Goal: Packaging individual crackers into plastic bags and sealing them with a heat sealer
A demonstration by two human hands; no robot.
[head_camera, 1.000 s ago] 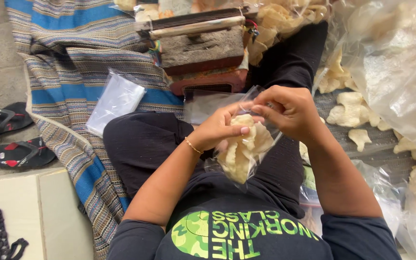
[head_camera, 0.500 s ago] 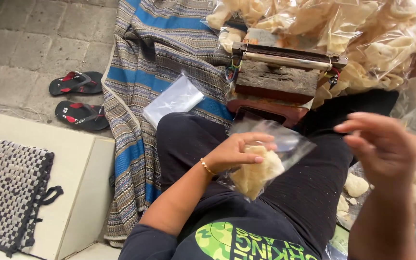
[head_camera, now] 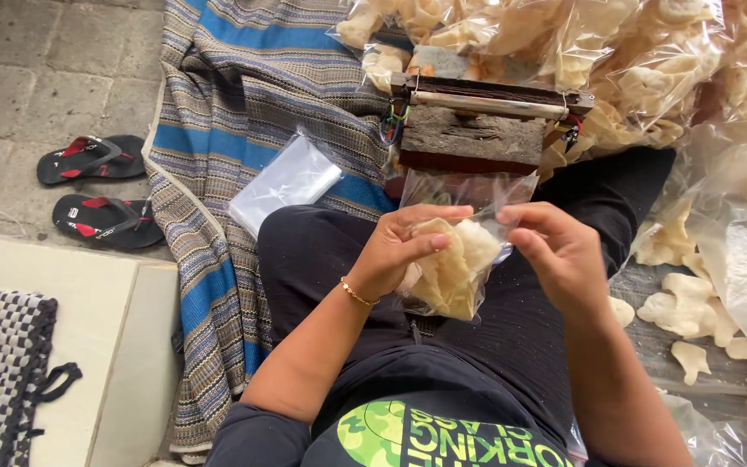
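My left hand [head_camera: 399, 246] holds a small clear plastic bag [head_camera: 464, 233] part-filled with pale crackers [head_camera: 451, 272] above my lap. My right hand [head_camera: 555, 251] is at the bag's right edge, fingers curled and touching the mouth of the plastic. I sit cross-legged in dark clothes. Just beyond the bag stands a wooden block device [head_camera: 477, 130] with a bar across its top.
A stack of empty clear bags [head_camera: 285, 182] lies on a striped blue mat [head_camera: 244, 104]. Filled bags of crackers [head_camera: 616, 52] pile up behind the device. Loose crackers [head_camera: 685, 311] lie at right. Two sandals [head_camera: 97, 186] sit on the paving at left.
My right hand, which had swung away to the right half a second ago, has come back to the bag's mouth. The view has shifted slightly.
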